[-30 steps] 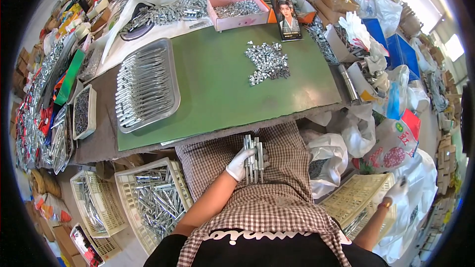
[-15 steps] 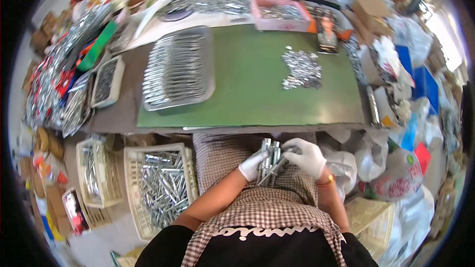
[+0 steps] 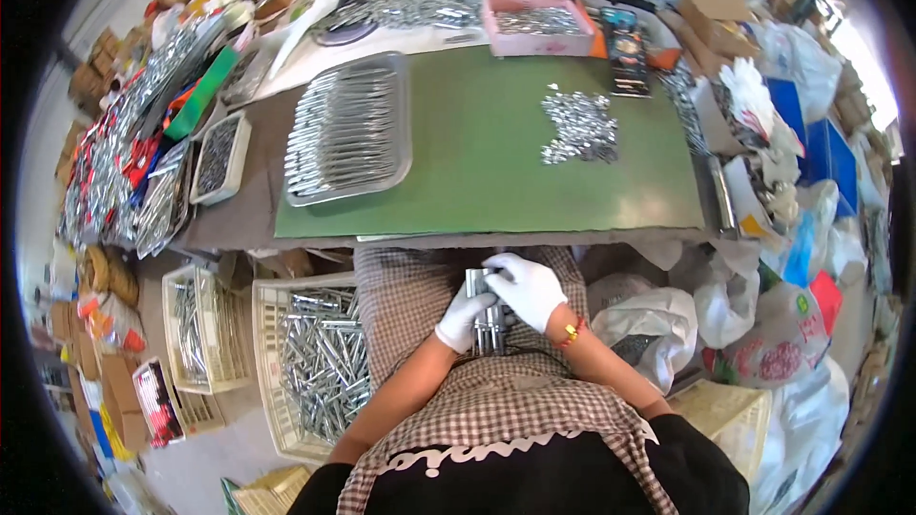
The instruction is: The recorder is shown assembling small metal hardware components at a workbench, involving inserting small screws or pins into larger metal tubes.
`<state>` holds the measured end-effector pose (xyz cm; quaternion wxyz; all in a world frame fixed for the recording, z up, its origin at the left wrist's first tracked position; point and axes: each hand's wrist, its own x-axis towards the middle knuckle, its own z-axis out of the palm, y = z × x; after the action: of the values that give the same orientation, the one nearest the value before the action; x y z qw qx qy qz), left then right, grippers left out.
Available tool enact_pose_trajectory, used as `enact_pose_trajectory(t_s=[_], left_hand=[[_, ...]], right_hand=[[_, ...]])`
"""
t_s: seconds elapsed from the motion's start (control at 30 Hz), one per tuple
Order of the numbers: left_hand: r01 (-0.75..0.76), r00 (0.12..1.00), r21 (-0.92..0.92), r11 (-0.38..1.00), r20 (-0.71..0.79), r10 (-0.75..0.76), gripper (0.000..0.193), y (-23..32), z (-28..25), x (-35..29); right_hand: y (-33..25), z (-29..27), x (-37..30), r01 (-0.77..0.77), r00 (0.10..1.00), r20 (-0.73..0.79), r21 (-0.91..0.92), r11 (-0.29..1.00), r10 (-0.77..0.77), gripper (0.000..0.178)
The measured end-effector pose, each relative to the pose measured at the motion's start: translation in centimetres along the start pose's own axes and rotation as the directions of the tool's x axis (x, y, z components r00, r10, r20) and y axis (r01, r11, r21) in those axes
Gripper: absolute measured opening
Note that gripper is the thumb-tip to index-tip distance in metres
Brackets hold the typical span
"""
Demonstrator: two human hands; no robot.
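Note:
A small bundle of shiny metal tubes [image 3: 491,332] is held over my lap, the pieces lying side by side and pointing away from me. My left hand [image 3: 460,319], in a white glove, is wrapped round the bundle from its left side. From the right, my white-gloved right hand [image 3: 530,292] bends its fingers over the far part of the same tubes. Its fingertips are partly hidden, but they press on the metal. Beyond my hands, on the green mat [image 3: 468,162], lie a tray of slim metal rods [image 3: 348,129] in rows and a pile of small metal parts [image 3: 580,127].
A cream crate [image 3: 272,372] full of metal tubes stands at my left, with a smaller crate [image 3: 181,329] beyond it. White bags [image 3: 658,324] crowd the right side. A pink box [image 3: 536,27] of small parts is at the mat's far edge. The table edge [image 3: 429,240] runs just beyond my hands.
Both hands have shifted left and slightly nearer to me with the tubes. The tubes, splayed at a slant before, now lie more evenly together. My right hand has come closer over them.

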<state>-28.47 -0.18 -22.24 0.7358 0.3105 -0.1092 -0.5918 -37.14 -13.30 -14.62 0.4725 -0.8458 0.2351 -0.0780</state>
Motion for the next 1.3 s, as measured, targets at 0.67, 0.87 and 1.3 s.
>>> enact_pose_trajectory(t_s=[0.67,0.87,1.3], left_hand=[[-0.579,0.693,0.715,0.392,0.179,0.698,0.084,12.1,15.5,2.7],[-0.523,0.678,0.746,0.413,0.071,0.731,0.075,13.6,16.4,6.1],[-0.162,0.626,0.899,0.408,-0.226,0.747,0.062,14.2,15.8,8.9]], right_hand=[[-11.8,-11.0,1.7,0.614,0.766,-0.318,0.104,0.783,-0.559,0.085],[-12.4,-11.6,6.4,0.651,0.756,-0.185,0.118,0.750,-0.627,0.081],[-11.4,-12.0,9.4,0.738,0.668,-0.228,0.078,0.671,-0.708,0.031]])
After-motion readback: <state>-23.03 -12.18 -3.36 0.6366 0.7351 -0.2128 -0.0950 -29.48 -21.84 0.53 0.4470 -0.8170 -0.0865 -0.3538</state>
